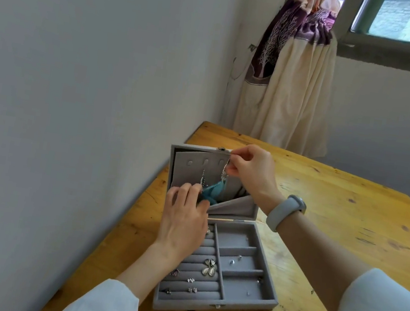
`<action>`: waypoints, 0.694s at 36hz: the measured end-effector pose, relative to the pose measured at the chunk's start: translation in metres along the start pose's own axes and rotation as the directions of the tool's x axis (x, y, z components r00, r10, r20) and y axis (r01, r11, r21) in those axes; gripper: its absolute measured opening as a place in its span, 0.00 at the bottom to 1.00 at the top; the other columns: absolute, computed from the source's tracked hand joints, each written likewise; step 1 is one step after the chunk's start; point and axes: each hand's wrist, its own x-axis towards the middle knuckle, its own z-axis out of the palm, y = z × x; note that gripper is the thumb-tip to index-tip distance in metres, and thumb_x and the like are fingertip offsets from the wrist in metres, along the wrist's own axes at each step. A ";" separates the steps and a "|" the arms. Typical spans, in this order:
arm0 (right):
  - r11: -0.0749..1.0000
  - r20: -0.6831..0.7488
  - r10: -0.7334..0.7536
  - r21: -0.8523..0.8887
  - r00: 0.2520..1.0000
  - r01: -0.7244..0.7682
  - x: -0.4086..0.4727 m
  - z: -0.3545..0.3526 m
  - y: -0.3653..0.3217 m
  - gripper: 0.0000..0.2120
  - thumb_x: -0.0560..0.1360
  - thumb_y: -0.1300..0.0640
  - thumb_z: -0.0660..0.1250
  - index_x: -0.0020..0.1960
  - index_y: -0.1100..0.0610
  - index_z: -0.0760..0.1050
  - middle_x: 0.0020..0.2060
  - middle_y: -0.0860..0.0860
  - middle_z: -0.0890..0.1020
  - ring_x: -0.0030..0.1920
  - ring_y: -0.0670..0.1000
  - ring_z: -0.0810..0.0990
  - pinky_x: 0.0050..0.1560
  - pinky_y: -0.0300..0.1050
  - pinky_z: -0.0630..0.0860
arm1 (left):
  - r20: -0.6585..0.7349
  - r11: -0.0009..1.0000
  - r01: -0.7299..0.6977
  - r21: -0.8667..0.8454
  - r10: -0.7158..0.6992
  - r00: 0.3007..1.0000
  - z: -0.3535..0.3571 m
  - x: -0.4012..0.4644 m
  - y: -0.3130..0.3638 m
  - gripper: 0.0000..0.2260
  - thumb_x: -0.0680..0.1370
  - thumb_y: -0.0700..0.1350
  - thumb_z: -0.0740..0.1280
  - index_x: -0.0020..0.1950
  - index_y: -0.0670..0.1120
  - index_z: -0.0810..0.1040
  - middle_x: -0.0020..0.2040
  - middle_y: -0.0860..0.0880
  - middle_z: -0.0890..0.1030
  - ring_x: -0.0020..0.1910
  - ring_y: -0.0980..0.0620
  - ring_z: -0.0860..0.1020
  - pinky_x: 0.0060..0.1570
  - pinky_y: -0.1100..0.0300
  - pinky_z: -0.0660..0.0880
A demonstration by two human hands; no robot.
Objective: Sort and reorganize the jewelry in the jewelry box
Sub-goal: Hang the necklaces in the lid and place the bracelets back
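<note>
A grey jewelry box (246, 301) stands open on a wooden table (336, 209), its long axis running from 7 o'clock near the person toward 1 o'clock, the clasp side nearest the person. Its lid (179, 157) stands upright at the far end, inner face toward the camera.

The left hand (183, 221) rests at the lid's lower pocket, fingers close together and curled, touching a teal feather piece (213, 192) that hangs with its long axis slanting down toward 7 o'clock. Whether it pinches the piece cannot be told.

The right hand (249, 171) is at the lid's top edge, thumb and forefinger pinching a thin silver chain (225, 170) that hangs straight down. A grey wristband (286, 211) sits on that wrist.

In the tray, ring rolls on the left hold teardrop earrings (208, 267) and small studs (191, 290).
</note>
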 end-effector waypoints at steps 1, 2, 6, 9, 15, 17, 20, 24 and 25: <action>1.000 -0.023 -0.018 -0.013 1.000 0.018 -0.001 0.002 0.002 0.03 0.75 0.65 0.63 0.45 0.60 0.75 0.37 0.55 0.79 0.36 0.49 0.81 0.43 0.45 0.81 | -0.001 1.000 -0.004 -0.005 0.004 1.000 0.000 -0.002 -0.001 0.07 0.69 0.45 0.69 0.46 0.46 0.80 0.55 0.43 0.75 0.58 0.45 0.68 0.57 0.49 0.62; 0.998 -0.048 -0.053 -0.041 0.997 0.051 -0.002 0.004 0.004 0.04 0.75 0.65 0.63 0.46 0.60 0.75 0.38 0.54 0.79 0.36 0.50 0.81 0.43 0.46 0.81 | 0.001 1.000 -0.008 -0.008 0.008 1.000 0.001 -0.004 -0.001 0.07 0.70 0.45 0.68 0.46 0.46 0.80 0.56 0.43 0.75 0.59 0.45 0.67 0.58 0.49 0.62; 0.919 -0.058 -0.284 -0.302 0.957 0.255 -0.006 0.011 0.011 0.08 0.76 0.65 0.61 0.51 0.61 0.78 0.43 0.54 0.81 0.44 0.50 0.78 0.47 0.41 0.75 | 0.016 1.000 -0.023 -0.015 0.024 1.000 0.000 -0.008 -0.004 0.08 0.72 0.45 0.64 0.48 0.46 0.80 0.63 0.42 0.72 0.65 0.43 0.65 0.64 0.46 0.61; 0.854 -0.040 -0.376 -0.403 0.926 0.329 -0.011 0.015 0.016 0.08 0.76 0.65 0.60 0.50 0.62 0.77 0.45 0.55 0.81 0.45 0.50 0.77 0.46 0.38 0.71 | 0.052 1.000 -0.028 -0.011 0.028 0.998 -0.002 -0.008 -0.005 0.09 0.71 0.46 0.66 0.49 0.47 0.80 0.69 0.42 0.68 0.69 0.43 0.62 0.66 0.44 0.58; 0.918 -0.072 -0.309 -0.282 0.948 0.278 -0.012 0.029 0.026 0.08 0.75 0.65 0.62 0.52 0.62 0.77 0.46 0.55 0.81 0.46 0.48 0.78 0.54 0.46 0.76 | 0.133 0.999 -0.040 0.022 0.037 0.990 0.000 -0.012 -0.008 0.17 0.69 0.48 0.70 0.57 0.47 0.79 0.71 0.42 0.66 0.70 0.41 0.64 0.67 0.39 0.59; 0.942 -0.102 -0.283 -0.215 0.954 0.257 -0.011 0.034 0.025 0.08 0.75 0.65 0.63 0.53 0.63 0.76 0.47 0.55 0.81 0.46 0.46 0.77 0.53 0.41 0.75 | 0.139 0.999 -0.049 0.020 0.046 0.989 0.001 -0.013 -0.009 0.18 0.70 0.48 0.70 0.58 0.46 0.78 0.71 0.41 0.66 0.70 0.41 0.64 0.67 0.39 0.60; 0.952 -0.114 -0.269 -0.184 0.957 0.245 -0.008 0.042 0.024 0.06 0.75 0.64 0.63 0.51 0.62 0.76 0.45 0.55 0.81 0.44 0.46 0.77 0.48 0.34 0.74 | 0.157 0.998 -0.059 0.009 0.057 0.986 0.002 -0.015 -0.010 0.19 0.71 0.48 0.68 0.60 0.46 0.77 0.72 0.40 0.64 0.71 0.41 0.62 0.67 0.38 0.59; 0.946 -0.116 -0.272 -0.216 0.955 0.243 -0.008 0.050 0.027 0.06 0.75 0.64 0.63 0.50 0.62 0.78 0.46 0.55 0.81 0.44 0.45 0.75 0.46 0.28 0.67 | 0.174 0.997 -0.071 0.015 0.067 0.983 0.003 -0.015 -0.011 0.20 0.71 0.48 0.68 0.62 0.46 0.76 0.72 0.40 0.64 0.72 0.41 0.61 0.68 0.38 0.56; 0.944 -0.123 -0.276 -0.223 0.953 0.244 -0.008 0.052 0.028 0.07 0.75 0.64 0.63 0.50 0.62 0.78 0.46 0.55 0.81 0.45 0.45 0.74 0.46 0.27 0.66 | 0.174 0.997 -0.073 0.016 0.069 0.982 0.003 -0.015 -0.011 0.20 0.70 0.49 0.68 0.62 0.46 0.76 0.72 0.40 0.64 0.72 0.41 0.61 0.68 0.38 0.55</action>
